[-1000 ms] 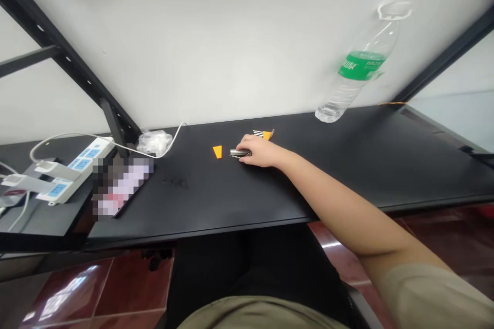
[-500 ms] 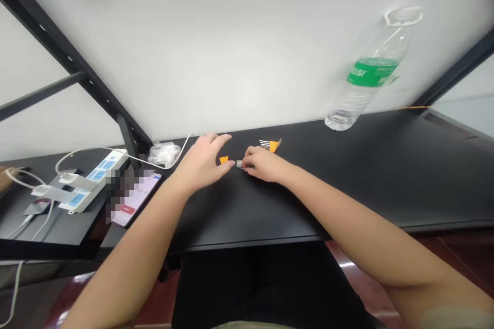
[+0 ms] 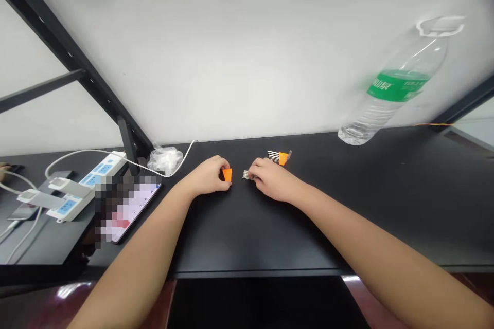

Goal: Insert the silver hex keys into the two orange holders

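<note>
My left hand [image 3: 206, 177] is curled around a small orange holder [image 3: 227, 175] on the black tabletop, thumb at its near side and fingers at its far side. To the right, my right hand [image 3: 276, 180] has its fingers closed over a bundle of thin metal hex keys [image 3: 246, 175]. Their tips stick out to the left, while the rest is hidden under the hand. A gap separates these tips from the orange holder. Just beyond my right hand lies a second orange holder [image 3: 283, 158] with several metal keys through it.
A clear bottle with a green label [image 3: 399, 85] stands at the back right. On the left are a phone [image 3: 135, 205], a white power strip [image 3: 90, 182] with cables, and a crumpled plastic bag [image 3: 165, 159]. Someone else's hand [image 3: 4, 172] shows at the far left edge.
My left hand has closed from a spread pose around the orange holder. My right hand has shifted slightly right with the keys, widening the gap. The camera view has shifted a little.
</note>
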Action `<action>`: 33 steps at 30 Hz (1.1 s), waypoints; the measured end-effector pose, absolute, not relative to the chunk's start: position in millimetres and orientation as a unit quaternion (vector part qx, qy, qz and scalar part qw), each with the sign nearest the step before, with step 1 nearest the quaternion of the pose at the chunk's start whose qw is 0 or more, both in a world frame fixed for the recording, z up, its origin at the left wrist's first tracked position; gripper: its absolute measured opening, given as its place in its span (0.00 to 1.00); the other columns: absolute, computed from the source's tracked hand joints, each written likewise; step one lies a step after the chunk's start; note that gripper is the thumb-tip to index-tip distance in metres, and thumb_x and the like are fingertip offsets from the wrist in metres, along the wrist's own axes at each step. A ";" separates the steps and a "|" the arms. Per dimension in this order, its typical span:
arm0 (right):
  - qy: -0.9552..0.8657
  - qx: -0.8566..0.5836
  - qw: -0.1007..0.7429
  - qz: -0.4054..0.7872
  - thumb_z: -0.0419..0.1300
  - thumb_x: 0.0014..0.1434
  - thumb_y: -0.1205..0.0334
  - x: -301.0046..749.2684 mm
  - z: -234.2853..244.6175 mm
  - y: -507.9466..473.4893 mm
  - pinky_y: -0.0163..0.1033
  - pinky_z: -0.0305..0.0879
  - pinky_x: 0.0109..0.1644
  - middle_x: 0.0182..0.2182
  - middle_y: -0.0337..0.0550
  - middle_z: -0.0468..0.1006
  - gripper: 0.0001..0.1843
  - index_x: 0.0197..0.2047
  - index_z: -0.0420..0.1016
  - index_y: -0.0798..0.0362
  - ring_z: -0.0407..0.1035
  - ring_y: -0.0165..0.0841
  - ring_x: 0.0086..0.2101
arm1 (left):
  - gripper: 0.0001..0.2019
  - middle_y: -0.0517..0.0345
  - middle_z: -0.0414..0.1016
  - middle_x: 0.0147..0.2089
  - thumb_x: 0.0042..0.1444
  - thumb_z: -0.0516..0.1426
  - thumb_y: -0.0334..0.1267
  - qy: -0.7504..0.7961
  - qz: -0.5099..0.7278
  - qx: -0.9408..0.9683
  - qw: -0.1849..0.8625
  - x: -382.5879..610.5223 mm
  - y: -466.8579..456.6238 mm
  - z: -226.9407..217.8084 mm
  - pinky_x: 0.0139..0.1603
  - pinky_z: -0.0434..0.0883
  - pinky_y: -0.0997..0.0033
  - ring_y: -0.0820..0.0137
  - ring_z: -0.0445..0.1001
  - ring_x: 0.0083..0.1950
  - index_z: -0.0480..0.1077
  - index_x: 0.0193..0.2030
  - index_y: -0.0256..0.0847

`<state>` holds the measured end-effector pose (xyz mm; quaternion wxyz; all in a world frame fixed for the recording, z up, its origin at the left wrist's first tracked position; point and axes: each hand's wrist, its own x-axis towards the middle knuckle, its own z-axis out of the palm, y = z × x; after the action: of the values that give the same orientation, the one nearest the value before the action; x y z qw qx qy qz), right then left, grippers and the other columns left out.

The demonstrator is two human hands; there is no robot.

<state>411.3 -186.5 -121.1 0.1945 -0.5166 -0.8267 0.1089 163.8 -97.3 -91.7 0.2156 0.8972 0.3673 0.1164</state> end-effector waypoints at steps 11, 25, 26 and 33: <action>-0.755 -0.622 0.137 0.154 0.60 0.61 0.68 440.7 -111.8 -179.4 0.38 0.63 0.38 0.38 0.44 0.78 0.05 0.35 0.76 0.50 0.71 0.34 0.35 | 0.28 0.54 0.80 0.47 0.52 0.63 0.36 0.327 0.209 0.876 0.287 173.8 -97.5 -100.0 0.47 0.78 0.66 0.67 0.79 0.42 0.73 0.62 0.42; -0.739 -0.625 0.214 0.135 0.60 0.55 0.73 438.7 -110.2 -175.4 0.36 0.63 0.39 0.33 0.39 0.78 0.13 0.42 0.76 0.51 0.71 0.32 0.34 | 0.26 0.53 0.81 0.53 0.52 0.63 0.37 0.299 0.256 0.864 0.314 180.6 -95.4 -110.4 0.53 0.79 0.63 0.66 0.80 0.45 0.76 0.60 0.41; -0.748 -0.607 0.236 0.125 0.59 0.57 0.73 438.3 -109.1 -176.1 0.37 0.65 0.41 0.35 0.40 0.78 0.13 0.43 0.78 0.51 0.72 0.32 0.35 | 0.25 0.53 0.81 0.53 0.53 0.63 0.37 0.298 0.258 0.864 0.313 180.8 -95.8 -110.1 0.53 0.79 0.63 0.66 0.80 0.45 0.76 0.60 0.41; -0.776 -0.543 0.310 0.088 0.55 0.64 0.70 433.6 -108.9 -179.7 0.40 0.68 0.44 0.43 0.45 0.78 0.15 0.47 0.81 0.49 0.73 0.34 0.38 | 0.24 0.52 0.80 0.54 0.53 0.63 0.38 0.301 0.270 0.864 0.300 179.9 -95.8 -107.0 0.55 0.79 0.62 0.66 0.80 0.47 0.76 0.58 0.42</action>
<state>433.6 -179.7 -108.9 0.3101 -0.5426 -0.7756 0.0881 179.9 -95.8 -107.0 0.2997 0.8643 0.3006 0.2699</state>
